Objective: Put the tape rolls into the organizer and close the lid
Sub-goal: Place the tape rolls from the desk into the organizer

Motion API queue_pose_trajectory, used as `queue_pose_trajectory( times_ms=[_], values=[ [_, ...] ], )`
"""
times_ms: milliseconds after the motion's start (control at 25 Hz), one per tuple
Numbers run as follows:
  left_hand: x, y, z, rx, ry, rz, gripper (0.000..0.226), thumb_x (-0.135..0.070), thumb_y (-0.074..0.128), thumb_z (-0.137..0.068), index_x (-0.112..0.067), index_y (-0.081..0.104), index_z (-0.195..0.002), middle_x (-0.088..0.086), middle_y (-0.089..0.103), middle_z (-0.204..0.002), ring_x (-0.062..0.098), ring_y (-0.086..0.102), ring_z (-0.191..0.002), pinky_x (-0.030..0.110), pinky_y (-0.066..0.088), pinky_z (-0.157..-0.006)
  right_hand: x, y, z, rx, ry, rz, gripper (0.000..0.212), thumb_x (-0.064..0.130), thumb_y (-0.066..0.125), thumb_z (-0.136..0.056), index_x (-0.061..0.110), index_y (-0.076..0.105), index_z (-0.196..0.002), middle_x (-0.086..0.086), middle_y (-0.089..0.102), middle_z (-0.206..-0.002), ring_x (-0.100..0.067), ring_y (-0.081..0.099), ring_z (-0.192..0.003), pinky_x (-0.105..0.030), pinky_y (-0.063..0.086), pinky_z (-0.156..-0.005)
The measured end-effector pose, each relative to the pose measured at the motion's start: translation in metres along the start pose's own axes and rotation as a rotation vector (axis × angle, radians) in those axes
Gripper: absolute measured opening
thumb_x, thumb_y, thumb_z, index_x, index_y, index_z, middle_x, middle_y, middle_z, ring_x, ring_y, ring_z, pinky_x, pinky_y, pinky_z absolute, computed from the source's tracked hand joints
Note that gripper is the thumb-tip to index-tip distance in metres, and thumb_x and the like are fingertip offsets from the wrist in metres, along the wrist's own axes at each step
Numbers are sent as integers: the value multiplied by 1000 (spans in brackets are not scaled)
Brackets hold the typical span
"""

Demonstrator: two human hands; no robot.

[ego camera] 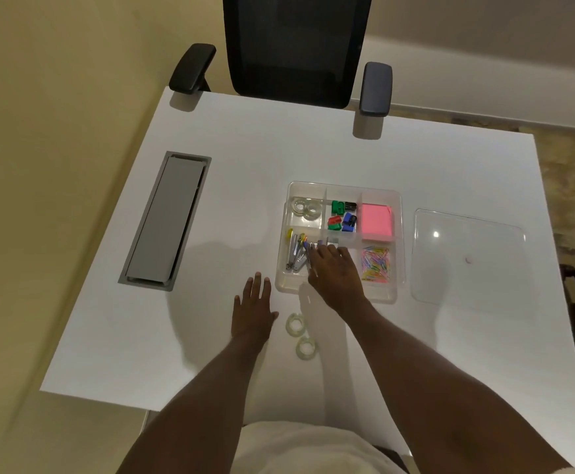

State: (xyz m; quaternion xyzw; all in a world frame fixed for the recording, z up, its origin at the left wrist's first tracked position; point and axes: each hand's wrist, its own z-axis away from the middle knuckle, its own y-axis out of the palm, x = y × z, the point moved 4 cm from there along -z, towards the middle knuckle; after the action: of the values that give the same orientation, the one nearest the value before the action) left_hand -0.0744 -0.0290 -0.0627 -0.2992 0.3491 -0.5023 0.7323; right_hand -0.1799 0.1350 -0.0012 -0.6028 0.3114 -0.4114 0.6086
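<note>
A clear plastic organizer (pixel 399 213) sits mid-table, split into several compartments. Two clear tape rolls (pixel 306 208) lie in its far-left compartment. Two more tape rolls lie loose on the table in front of it, one nearer the organizer (pixel 295 325) and one closer to me (pixel 306 347). The clear lid (pixel 467 254) lies flat to the right of the organizer. My right hand (pixel 334 271) hovers over the organizer's near middle, fingers spread, holding nothing. Flat on the table to the left of the loose rolls rests my left hand (pixel 252 309), palm down.
The other compartments hold coloured binder clips (pixel 342 217), a pink sticky-note pad (pixel 376 221), coloured paper clips (pixel 375 264) and metal tools (pixel 296 254). A grey cable-tray cover (pixel 166 218) is set into the table's left side. A black office chair (pixel 296 49) stands at the far edge.
</note>
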Motion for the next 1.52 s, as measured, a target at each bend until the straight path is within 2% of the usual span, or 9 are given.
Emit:
queue_pose_trajectory(
  times_ms=[160, 240, 400, 600, 800, 1000, 1240, 1440, 1520],
  values=[
    [1, -1, 3, 23, 12, 14, 89, -39, 55, -104, -18, -7, -165, 5, -18, -173, 26, -13, -162, 52, 13, -132, 14, 12, 44, 50, -41, -112, 27, 26, 67, -90, 16, 63, -115, -4, 68, -109, -23, 64, -101, -37, 53, -91],
    [2, -1, 4, 20, 19, 22, 91, -39, 56, -104, -18, -7, -166, 6, -18, -173, 26, -13, -162, 53, 12, -132, 20, 21, 64, 90, -28, -163, 29, 29, 68, -91, 16, 63, -116, -3, 68, -109, -22, 64, -99, -36, 53, -88],
    [2, 1, 3, 17, 21, 8, 92, -39, 57, -103, -17, -7, -166, 7, -18, -173, 28, -13, -162, 53, 12, -132, 30, 40, 91, 200, 81, -275, 43, 40, 67, -91, 16, 60, -126, -3, 66, -119, -22, 62, -106, -36, 52, -92],
    [4, 3, 0, 28, 24, -3, 93, -40, 57, -103, -17, -8, -165, 7, -18, -173, 28, -13, -161, 53, 11, -132, 43, 59, 103, 262, 194, -280, 61, 51, 69, -89, 17, 51, -136, -4, 60, -130, -23, 58, -116, -36, 47, -100],
    [6, 6, -1, 11, 28, -14, 93, -43, 56, -103, -18, -8, -165, 6, -19, -173, 27, -13, -161, 52, 9, -132, 55, 68, 101, 272, 225, -290, 66, 49, 72, -87, 16, 48, -140, -6, 56, -135, -24, 56, -120, -37, 47, -102],
    [7, 8, -1, 6, 29, -14, 93, -46, 55, -103, -19, -9, -165, 6, -19, -173, 27, -13, -161, 52, 10, -132, 61, 71, 91, 297, 187, -248, 61, 42, 72, -89, 16, 49, -140, -6, 55, -139, -24, 55, -124, -38, 47, -106],
    [7, 8, -1, -7, 28, -21, 94, -53, 52, -101, -21, -8, -166, 5, -18, -173, 27, -11, -162, 52, 9, -132, 61, 44, 63, 143, 105, -238, 58, 46, 70, -90, 14, 55, -137, -8, 60, -138, -26, 59, -123, -40, 49, -106],
    [5, 4, -11, -12, 20, -36, 93, -43, 61, -100, -19, 0, -166, 7, -11, -175, 29, -6, -162, 55, 18, -130, 35, 7, 3, -17, 97, -188, 56, 43, 72, -89, 14, 55, -134, -8, 62, -129, -25, 61, -116, -39, 53, -98],
    [5, 6, -10, -11, 37, -46, 93, -41, 62, -100, -18, 0, -166, 8, -11, -174, 29, -6, -162, 55, 20, -129, 21, -3, -18, -32, 126, -163, 57, 43, 72, -89, 13, 54, -134, -9, 61, -129, -26, 61, -115, -40, 53, -98]
  ],
)
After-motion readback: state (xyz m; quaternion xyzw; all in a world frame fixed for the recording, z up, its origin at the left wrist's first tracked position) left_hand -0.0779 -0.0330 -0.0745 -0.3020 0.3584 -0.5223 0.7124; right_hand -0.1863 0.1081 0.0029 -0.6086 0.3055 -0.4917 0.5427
